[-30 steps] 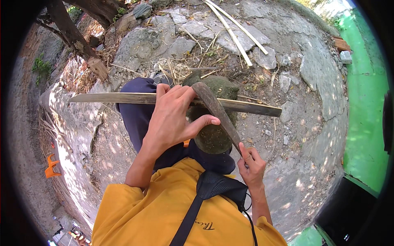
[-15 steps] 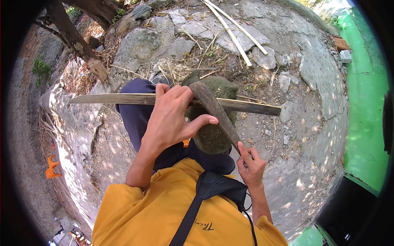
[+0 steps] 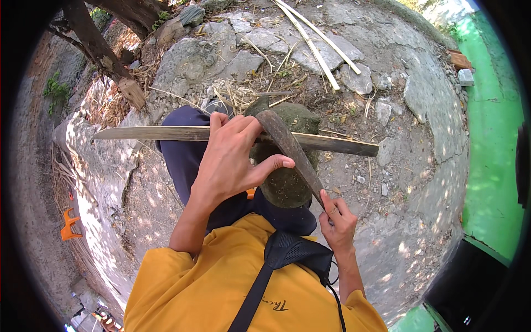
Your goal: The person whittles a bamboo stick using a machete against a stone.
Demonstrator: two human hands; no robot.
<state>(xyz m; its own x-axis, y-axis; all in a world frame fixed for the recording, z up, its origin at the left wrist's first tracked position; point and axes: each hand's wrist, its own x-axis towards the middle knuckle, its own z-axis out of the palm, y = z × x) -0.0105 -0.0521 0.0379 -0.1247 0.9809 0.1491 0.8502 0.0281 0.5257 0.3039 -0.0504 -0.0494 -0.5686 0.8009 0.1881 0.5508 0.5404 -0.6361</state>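
Observation:
A long split bamboo strip [image 3: 160,133] lies crosswise over a dark, rounded stone block [image 3: 285,191] between my knees. My left hand [image 3: 232,152] grips the strip left of the block, fingers wrapped over it and thumb stretched toward the blade. Slanting across the strip is a machete [image 3: 292,148] with a dark, worn blade, its broad end up beside my left knuckles. My right hand [image 3: 338,221] closes around the machete's lower end, with the index finger laid along it. The handle is mostly hidden in that hand. The strip's right end is dark and juts past the block.
Two pale bamboo strips [image 3: 315,47] lie on the cracked stone ground ahead. Shavings [image 3: 235,97] are scattered beyond the block. Tree trunks [image 3: 99,50] stand at the far left, an orange plastic chair [image 3: 69,225] at the left edge. A green painted surface [image 3: 492,144] runs along the right.

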